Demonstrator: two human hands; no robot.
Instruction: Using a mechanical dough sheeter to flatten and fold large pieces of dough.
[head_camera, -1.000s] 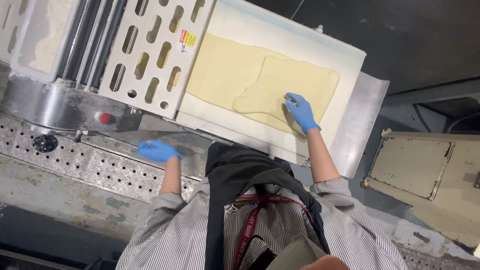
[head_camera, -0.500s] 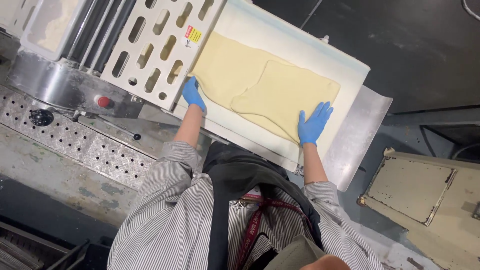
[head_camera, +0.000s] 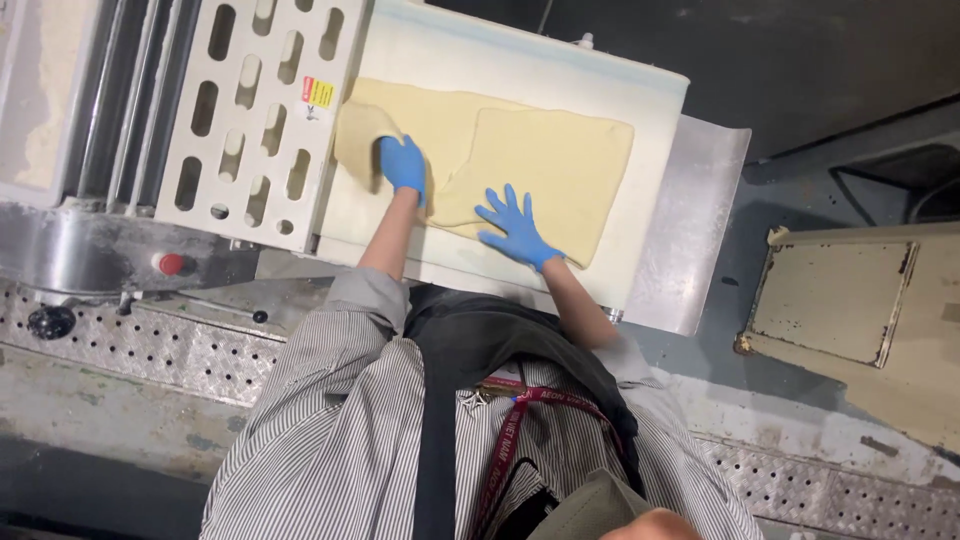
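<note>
looking down from the head camera, we see one dough sheet (head_camera: 540, 160) on the white belt (head_camera: 520, 60). our left hand (head_camera: 403, 165) pinches its folded edge at nine o'clock; our right hand (head_camera: 515, 228) lies flat, released, on it. one slotted guard (head_camera: 255, 110) stands beside.

My left hand (head_camera: 404, 165), blue glove, fingers curled on lifted corner of pale dough sheet (head_camera: 520, 160), flap folded up near white slotted guard (head_camera: 250, 110). My right hand (head_camera: 515, 230), blue glove, fingers spread flat, pressing on upper folded layer of dough near its front edge. Dough lies on white conveyor belt (head_camera: 640, 95). Metal tray end (head_camera: 700, 230) beyond belt. Red knob (head_camera: 172, 264) on machine side, perforated steel plate (head_camera: 140, 345) below. Striped shirt, dark apron, red lanyard (head_camera: 505, 440) at chest. Cream-coloured chipped cabinet (head_camera: 850, 300) at right.
</note>
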